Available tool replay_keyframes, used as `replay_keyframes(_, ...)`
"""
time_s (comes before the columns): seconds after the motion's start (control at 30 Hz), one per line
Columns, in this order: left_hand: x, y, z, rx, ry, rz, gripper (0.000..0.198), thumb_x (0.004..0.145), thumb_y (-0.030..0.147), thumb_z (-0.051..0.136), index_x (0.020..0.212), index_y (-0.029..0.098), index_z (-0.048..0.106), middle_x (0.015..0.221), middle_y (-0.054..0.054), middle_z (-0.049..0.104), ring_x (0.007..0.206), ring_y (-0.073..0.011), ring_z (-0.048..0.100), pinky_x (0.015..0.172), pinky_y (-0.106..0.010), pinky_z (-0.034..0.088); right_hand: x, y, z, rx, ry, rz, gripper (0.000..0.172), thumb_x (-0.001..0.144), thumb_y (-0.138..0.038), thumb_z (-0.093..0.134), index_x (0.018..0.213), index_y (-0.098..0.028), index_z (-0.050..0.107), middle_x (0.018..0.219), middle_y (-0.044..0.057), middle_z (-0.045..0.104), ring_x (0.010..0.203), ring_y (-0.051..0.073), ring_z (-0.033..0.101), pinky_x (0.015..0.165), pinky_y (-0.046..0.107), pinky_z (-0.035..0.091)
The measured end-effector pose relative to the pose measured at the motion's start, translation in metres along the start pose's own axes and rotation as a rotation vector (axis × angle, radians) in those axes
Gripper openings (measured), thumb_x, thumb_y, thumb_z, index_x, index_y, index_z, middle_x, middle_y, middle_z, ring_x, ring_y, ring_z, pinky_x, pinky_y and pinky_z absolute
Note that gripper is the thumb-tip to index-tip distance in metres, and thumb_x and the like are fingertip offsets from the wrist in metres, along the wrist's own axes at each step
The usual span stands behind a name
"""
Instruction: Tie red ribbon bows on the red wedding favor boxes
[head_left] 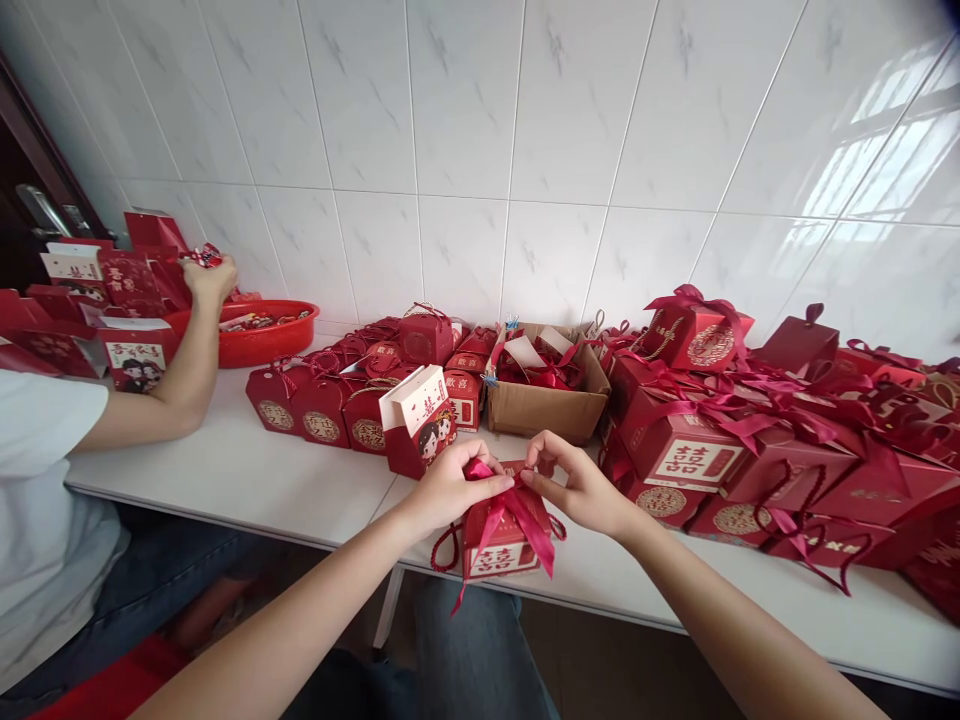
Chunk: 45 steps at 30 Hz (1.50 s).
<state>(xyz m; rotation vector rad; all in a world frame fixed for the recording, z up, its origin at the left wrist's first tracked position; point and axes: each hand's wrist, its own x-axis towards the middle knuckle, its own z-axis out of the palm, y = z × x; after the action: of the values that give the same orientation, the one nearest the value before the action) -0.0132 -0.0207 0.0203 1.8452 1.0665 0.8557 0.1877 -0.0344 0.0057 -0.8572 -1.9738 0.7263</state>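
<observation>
Left hand (pixel 450 490) and right hand (pixel 581 485) both pinch the magenta ribbon (pixel 517 515) on top of a small red gift box (pixel 499 558), fingers clamped on the bow loops. The box is closed and sits at the near edge of the white table (pixel 300 480). Behind it an open cardboard box (pixel 544 410) holds red ribbons and tags. Far left, a red basin (pixel 289 335) holds wrapped sweets (co-worker's hand (pixel 210 278) beside it grips some). Ribboned red boxes (pixel 690 460) are piled at right.

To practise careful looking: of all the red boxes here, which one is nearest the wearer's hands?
The box at the table's front edge: the left hand and right hand pinch its ribbon. All others stand farther back.
</observation>
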Motion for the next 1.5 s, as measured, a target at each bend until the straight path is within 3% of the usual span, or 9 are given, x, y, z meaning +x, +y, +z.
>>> replay_keyframes(0.27, 0.001, -0.004, 0.002, 0.003, -0.006, 0.014, 0.025, 0.07, 0.039, 0.07, 0.065, 0.019, 0.056, 0.077, -0.001, 0.064, 0.076, -0.0176, 0.058, 0.073, -0.029, 0.044, 0.0, 0.005, 0.001, 0.161, 0.057, 0.075, 0.022, 0.087, -0.037, 0.058, 0.08, -0.019, 0.047, 0.073, -0.002, 0.048, 0.067, 0.012, 0.043, 0.065, 0.026, 0.038)
replay_keyframes(0.67, 0.0, -0.009, 0.005, -0.11, -0.034, 0.035, 0.044, 0.065, 0.029, 0.072, 0.056, 0.021, 0.03, 0.076, 0.0, 0.067, 0.08, -0.0183, 0.062, 0.076, -0.03, 0.044, -0.007, 0.018, -0.004, 0.309, 0.077, 0.148, 0.029, 0.082, -0.042, 0.064, 0.079, -0.021, 0.044, 0.073, -0.003, 0.047, 0.066, 0.011, 0.045, 0.063, 0.026, 0.038)
replay_keyframes(0.9, 0.0, -0.011, 0.004, -0.128, -0.027, 0.031, 0.04, 0.062, 0.03, 0.076, 0.057, 0.02, 0.037, 0.076, -0.001, 0.066, 0.075, -0.017, 0.059, 0.072, -0.029, 0.043, -0.009, 0.021, -0.004, 0.355, 0.082, 0.153, 0.027, 0.084, -0.041, 0.062, 0.081, -0.02, 0.045, 0.075, -0.003, 0.047, 0.067, 0.011, 0.044, 0.065, 0.026, 0.037)
replay_keyframes(1.1, 0.001, -0.006, 0.004, -0.151, 0.004, -0.059, 0.039, 0.076, 0.046, 0.063, 0.058, 0.019, 0.042, 0.064, 0.002, 0.056, 0.063, -0.0133, 0.051, 0.063, -0.026, 0.038, -0.009, 0.013, -0.008, 0.324, 0.035, 0.15, 0.024, 0.085, -0.04, 0.061, 0.087, -0.02, 0.048, 0.08, -0.001, 0.048, 0.072, 0.012, 0.046, 0.067, 0.027, 0.039)
replay_keyframes(1.23, 0.002, -0.006, 0.008, -0.102, 0.041, -0.045, 0.046, 0.068, 0.043, 0.072, 0.057, 0.02, 0.034, 0.067, 0.003, 0.059, 0.065, -0.0138, 0.053, 0.063, -0.026, 0.039, -0.009, 0.01, -0.007, 0.316, 0.05, 0.138, 0.025, 0.085, -0.041, 0.061, 0.087, -0.02, 0.048, 0.081, -0.001, 0.048, 0.072, 0.012, 0.045, 0.067, 0.027, 0.039)
replay_keyframes(1.5, -0.001, -0.007, 0.01, -0.047, 0.056, -0.005, 0.03, 0.068, 0.039, 0.073, 0.065, 0.018, 0.051, 0.074, -0.001, 0.065, 0.072, -0.0168, 0.059, 0.067, -0.028, 0.044, -0.003, 0.008, 0.003, 0.378, 0.12, 0.175, 0.03, 0.081, -0.045, 0.065, 0.081, -0.021, 0.047, 0.069, -0.004, 0.045, 0.059, 0.01, 0.039, 0.055, 0.024, 0.032)
